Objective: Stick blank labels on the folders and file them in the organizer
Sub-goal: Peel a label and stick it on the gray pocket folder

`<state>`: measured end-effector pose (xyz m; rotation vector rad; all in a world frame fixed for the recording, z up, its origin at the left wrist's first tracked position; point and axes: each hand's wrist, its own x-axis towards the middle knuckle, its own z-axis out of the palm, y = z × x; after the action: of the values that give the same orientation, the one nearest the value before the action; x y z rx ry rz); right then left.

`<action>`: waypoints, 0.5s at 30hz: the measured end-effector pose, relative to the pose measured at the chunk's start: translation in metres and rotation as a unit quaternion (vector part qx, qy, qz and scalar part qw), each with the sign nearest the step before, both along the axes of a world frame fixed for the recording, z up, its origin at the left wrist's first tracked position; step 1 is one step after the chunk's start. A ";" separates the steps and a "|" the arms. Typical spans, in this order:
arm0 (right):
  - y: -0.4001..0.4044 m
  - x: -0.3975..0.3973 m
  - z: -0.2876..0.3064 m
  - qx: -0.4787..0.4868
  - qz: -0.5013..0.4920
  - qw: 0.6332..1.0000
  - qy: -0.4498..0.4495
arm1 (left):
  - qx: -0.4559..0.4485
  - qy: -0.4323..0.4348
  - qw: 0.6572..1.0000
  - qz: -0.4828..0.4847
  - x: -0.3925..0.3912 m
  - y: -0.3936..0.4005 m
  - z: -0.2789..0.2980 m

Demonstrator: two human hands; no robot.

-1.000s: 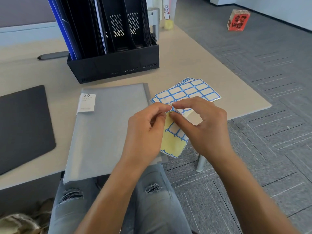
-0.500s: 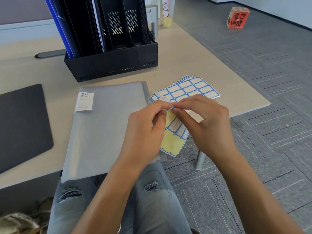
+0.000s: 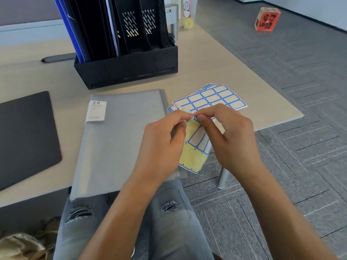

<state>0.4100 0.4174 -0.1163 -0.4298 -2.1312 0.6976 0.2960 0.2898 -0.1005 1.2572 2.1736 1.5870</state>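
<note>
1. At the far left of the desk (image 3: 244, 76) lies a dark mat (image 3: 24, 136), flat and partly cut off by the picture's edge.
2. Behind the middle of the desk stands a black organizer (image 3: 127, 70) with upright slots; dark and blue folders fill its left slots.
3. A grey folder (image 3: 120, 139) lies flat in front of the organizer, its near edge hanging over the desk's edge above the person's knees in torn jeans (image 3: 169, 218). A white tag (image 3: 96, 111) reading "20 pockets" sits on its upper left corner.
4. The left hand (image 3: 161, 145) is held over the folder's right edge, fingers curled, thumb and forefinger pinching the top of a partly used label sheet (image 3: 195, 147).
5. That sheet hangs down between the hands; yellow backing shows where labels are gone, and a few blue-bordered labels are on it.
6. The right hand (image 3: 231, 139) meets the left at the sheet's top, fingertips pinching the same spot.
7. A fanned stack of full label sheets (image 3: 212, 98) lies on the desk just right of the folder.
8. On the carpet far right sits a red box (image 3: 267, 19).
</note>
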 end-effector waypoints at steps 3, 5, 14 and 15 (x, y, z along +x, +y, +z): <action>-0.002 0.002 0.004 -0.036 -0.007 0.999 0.000 | 0.003 -0.016 1.000 0.005 0.000 -0.001 0.002; -0.003 0.002 0.005 -0.037 -0.008 0.999 -0.005 | 0.005 -0.020 1.000 0.004 -0.001 -0.002 0.004; 0.002 0.000 0.003 0.039 -0.007 0.999 0.007 | -0.001 0.008 1.000 -0.005 -0.001 -0.004 0.004; 0.004 0.000 0.003 0.043 -0.005 0.999 0.010 | -0.001 0.017 1.000 -0.006 -0.002 -0.004 0.005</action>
<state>0.4100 0.4214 -0.1128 -0.3853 -2.1303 0.5990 0.2944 0.2854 -0.0953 1.3029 2.1825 1.5694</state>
